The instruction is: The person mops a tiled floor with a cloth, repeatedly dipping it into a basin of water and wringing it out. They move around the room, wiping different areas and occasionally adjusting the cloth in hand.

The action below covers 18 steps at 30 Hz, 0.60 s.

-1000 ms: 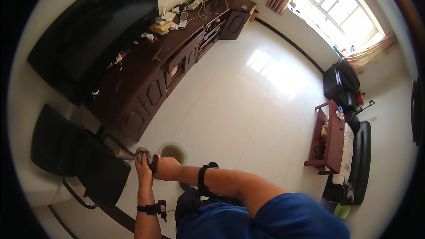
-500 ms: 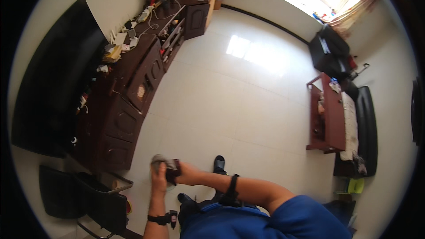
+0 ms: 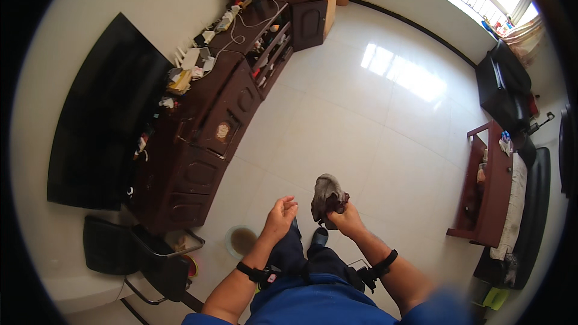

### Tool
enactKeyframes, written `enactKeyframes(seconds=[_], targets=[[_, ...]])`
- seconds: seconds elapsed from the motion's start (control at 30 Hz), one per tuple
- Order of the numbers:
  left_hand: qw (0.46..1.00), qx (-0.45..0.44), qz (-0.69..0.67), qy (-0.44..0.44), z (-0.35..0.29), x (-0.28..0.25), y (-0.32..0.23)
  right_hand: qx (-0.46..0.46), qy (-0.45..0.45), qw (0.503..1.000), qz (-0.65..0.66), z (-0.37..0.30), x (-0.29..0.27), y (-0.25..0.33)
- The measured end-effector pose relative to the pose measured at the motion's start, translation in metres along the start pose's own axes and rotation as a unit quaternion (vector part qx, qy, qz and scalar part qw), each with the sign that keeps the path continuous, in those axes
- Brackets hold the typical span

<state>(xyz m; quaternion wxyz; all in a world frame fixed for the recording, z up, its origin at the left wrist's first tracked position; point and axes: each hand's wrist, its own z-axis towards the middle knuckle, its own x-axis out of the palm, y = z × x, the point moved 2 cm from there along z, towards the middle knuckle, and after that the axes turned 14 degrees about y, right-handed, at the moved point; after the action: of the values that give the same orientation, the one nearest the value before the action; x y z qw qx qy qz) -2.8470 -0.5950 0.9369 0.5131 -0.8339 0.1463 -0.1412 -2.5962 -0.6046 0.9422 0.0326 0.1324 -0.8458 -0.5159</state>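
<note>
A crumpled cloth, grey on top and dark maroon below, hangs in front of me, with my right hand closed around its lower right part. To its left and apart from it is my left hand, fingers loosely stretched and nothing in them. Below and left of that hand, a pale round basin of murky brown liquid stands on the floor by my legs. Each wrist wears a black strap with a small device.
Along the left wall runs a dark wooden cabinet crowded with cables and small items, beside a large black television. A black chair stands nearer me. On the right are a reddish wooden table and a black sofa.
Both hands were together on the cloth at the left. My left hand has let go, and my right hand has carried the cloth rightward. The view has shifted, and the basin now shows more fully.
</note>
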Motion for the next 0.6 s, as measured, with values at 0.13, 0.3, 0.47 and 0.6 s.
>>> enactKeyframes(seconds=[0.13, 0.3, 0.47, 0.6], targets=[[0.994, 0.057, -0.09, -0.034, 0.054, 0.003, -0.036, -0.004, 0.001, 0.999, 0.032, 0.027, -0.033, 0.023], [0.991, 0.132, 0.014, 0.027, 0.15, 0.003, -0.115, 0.062, 0.045, 0.985, 0.156, 0.112, -0.045, 0.069], [0.934, 0.23, 0.271, 0.028, 0.255, -0.026, -0.19, 0.019, 0.015, 0.935, 0.353, 0.202, -0.066, 0.119], [0.91, 0.255, 0.316, 0.088, 0.318, -0.044, -0.237, 0.013, -0.01, 0.921, 0.389, 0.238, -0.102, 0.158]])
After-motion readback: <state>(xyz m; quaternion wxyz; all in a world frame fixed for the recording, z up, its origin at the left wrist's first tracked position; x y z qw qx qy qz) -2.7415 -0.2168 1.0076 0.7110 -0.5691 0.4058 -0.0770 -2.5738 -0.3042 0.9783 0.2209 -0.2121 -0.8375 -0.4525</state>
